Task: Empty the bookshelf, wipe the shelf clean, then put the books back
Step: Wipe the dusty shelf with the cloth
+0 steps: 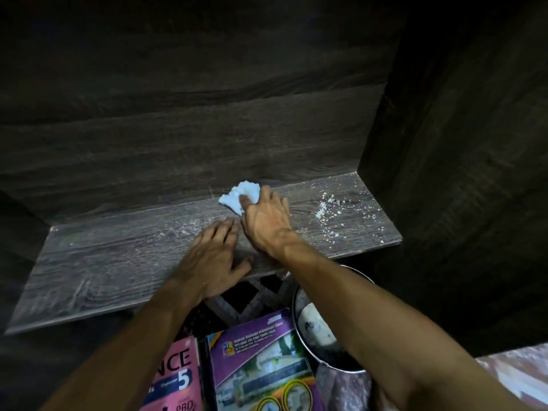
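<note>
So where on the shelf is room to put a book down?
The left part of the shelf, from the left side wall to the left hand, is bare. The right end, between the right hand and the right side wall, holds nothing but white crumbs. The middle is crowded: both hands and the cloth are there.

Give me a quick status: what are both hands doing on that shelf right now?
Right hand presses white cloth on shelf. Left hand flat on shelf, empty. White crumbs at shelf's right end. Books lie below.
</note>
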`<act>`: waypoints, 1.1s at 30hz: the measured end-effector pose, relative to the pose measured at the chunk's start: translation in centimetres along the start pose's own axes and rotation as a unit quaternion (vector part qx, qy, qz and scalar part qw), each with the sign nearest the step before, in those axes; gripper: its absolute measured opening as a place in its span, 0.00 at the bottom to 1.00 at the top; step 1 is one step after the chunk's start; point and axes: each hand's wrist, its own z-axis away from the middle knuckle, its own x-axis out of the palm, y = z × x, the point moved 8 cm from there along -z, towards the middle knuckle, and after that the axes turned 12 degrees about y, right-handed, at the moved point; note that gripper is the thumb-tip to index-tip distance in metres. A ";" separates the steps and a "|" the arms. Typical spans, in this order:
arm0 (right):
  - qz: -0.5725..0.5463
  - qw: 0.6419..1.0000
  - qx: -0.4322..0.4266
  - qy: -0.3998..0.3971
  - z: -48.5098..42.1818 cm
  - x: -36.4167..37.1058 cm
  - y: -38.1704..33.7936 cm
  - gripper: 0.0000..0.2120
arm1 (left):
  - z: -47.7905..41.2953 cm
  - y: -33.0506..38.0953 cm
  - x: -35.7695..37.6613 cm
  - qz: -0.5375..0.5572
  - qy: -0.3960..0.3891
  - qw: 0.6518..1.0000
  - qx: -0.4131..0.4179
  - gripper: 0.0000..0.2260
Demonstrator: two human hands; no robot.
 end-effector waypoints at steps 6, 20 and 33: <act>-0.048 0.987 0.144 0.052 0.2 -2.7 6.6 0.22 | -1.0 1.6 0.3 0.000 0.004 1.000 0.016 0.42; 0.024 0.998 0.038 0.049 6.7 -4.7 3.9 0.23 | -0.5 5.6 -0.6 0.034 0.044 0.997 0.058 0.28; -0.015 0.994 0.077 0.082 7.0 -5.2 6.3 0.19 | -0.5 6.1 -0.6 0.041 0.029 0.998 0.032 0.31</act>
